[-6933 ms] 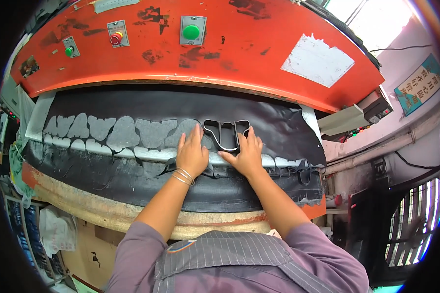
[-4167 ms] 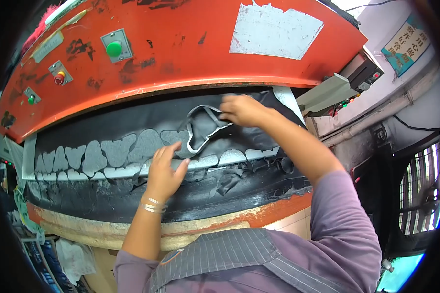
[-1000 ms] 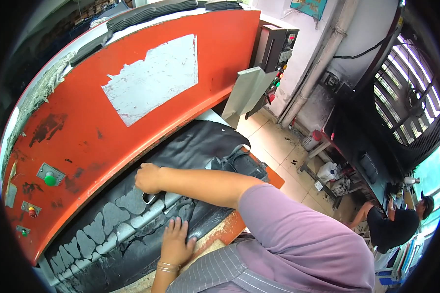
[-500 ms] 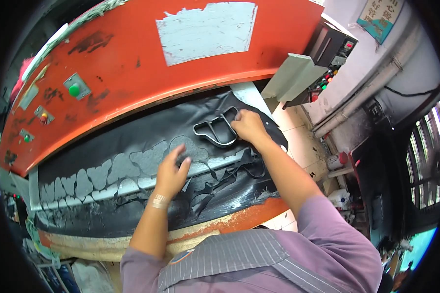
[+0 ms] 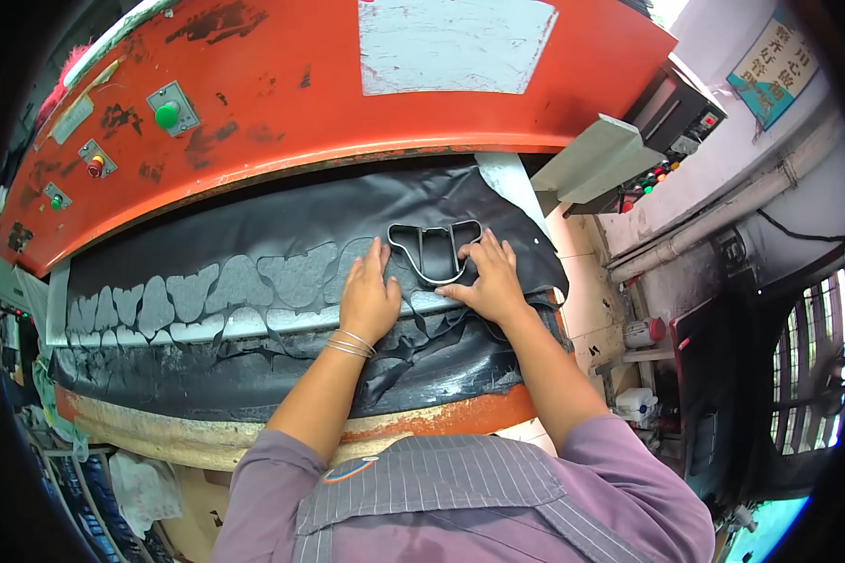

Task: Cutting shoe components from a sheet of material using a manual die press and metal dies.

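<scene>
A metal cutting die (image 5: 421, 253), an open curved frame with crossbars, lies on a sheet of black leather-like material (image 5: 347, 206). My right hand (image 5: 490, 281) holds its right side, thumb at the lower edge and fingers along the wall. At the die's left side, my left hand (image 5: 371, 300) lies flat with fingers stretched forward, the tips beside or just touching the rim; I cannot tell which. To the left runs a row of cut outlines (image 5: 296, 274) in dark grey, with narrow black scrap (image 5: 413, 328) hanging along the near edge.
An orange press beam (image 5: 282, 103) with a green button (image 5: 166, 115) spans the far side. Black sheeting drapes over the near edge, above a worn rail (image 5: 207, 436). A control box (image 5: 671, 113) and grey metal plate (image 5: 601, 159) stand at the far right.
The die has turned and now lies straighter, beside the row of cut outlines. My left hand has come down next to it. My right hand has shifted to its lower right edge.
</scene>
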`<state>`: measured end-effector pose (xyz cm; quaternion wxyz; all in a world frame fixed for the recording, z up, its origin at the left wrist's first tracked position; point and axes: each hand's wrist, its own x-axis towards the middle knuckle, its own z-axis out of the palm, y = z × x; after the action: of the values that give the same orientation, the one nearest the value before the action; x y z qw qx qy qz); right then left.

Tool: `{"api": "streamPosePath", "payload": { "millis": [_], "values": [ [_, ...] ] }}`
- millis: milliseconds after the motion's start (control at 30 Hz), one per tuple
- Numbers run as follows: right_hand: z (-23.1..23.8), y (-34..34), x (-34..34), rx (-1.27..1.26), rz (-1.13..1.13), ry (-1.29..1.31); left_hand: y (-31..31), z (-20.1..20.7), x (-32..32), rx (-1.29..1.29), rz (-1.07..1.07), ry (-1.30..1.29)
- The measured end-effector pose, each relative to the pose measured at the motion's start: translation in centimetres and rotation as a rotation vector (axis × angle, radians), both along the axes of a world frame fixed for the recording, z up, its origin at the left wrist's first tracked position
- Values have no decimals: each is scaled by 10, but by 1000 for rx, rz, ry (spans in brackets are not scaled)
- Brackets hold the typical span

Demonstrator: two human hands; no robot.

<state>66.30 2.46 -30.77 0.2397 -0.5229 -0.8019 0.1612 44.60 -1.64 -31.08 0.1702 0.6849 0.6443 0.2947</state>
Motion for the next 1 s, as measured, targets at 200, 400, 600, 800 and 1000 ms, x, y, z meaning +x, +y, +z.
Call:
{"api": "streamPosePath", "payload": {
  "millis": [200, 400, 600, 800, 1000],
  "values": [
    [1, -2, 1, 85, 14, -2, 4, 3, -4, 34, -32, -68],
    [2, -4, -3, 143, 27, -52, 2, -3, -8, 52, -88, -57],
    [12, -8, -20, 139, 41, -134, -5, 6, -36, 55, -142, -58],
    [57, -31, -55, 303, 44, 37, -39, 42, -217, 418, 377, -317],
    [135, -18, -268, 416, 527, 355, -70, 68, -557, 507, 1083, -199]
  ]
}}
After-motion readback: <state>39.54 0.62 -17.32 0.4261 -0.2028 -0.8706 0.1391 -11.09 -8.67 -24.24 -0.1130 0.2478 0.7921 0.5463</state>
